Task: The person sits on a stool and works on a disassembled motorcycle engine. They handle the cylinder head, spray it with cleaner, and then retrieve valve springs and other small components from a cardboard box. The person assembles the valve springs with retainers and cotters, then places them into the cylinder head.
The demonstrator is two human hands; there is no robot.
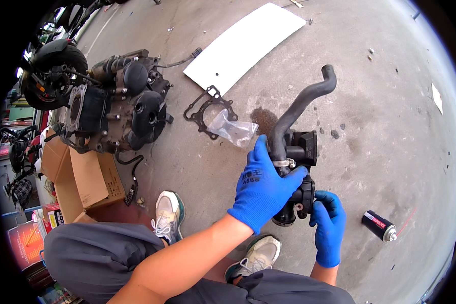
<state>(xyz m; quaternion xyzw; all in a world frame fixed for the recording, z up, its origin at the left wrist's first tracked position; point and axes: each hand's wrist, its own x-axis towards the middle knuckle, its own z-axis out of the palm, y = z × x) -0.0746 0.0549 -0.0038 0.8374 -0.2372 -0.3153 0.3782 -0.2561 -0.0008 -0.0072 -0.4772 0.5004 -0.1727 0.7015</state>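
My left hand (263, 187), in a blue knit glove, grips a black metal and plastic assembly (301, 147) with its fingers on the upper left side and thumb over the middle. A curved black rubber hose (304, 101) rises from this assembly, held at its lower end by a silver band clamp (282, 163). My right hand (329, 228), also gloved in blue, has bent fingers at the lower right of the assembly, beside a small metal tab (299, 207); whatever is between those fingertips is too hidden to make out.
A dirty engine block (126, 106) stands left, near an open cardboard box (86, 177) and parked motorcycles (50, 76). A black gasket (192, 114) and clear bag (230, 129) lie beside a white board (243, 43). A spray can (375, 223) lies right of my hands.
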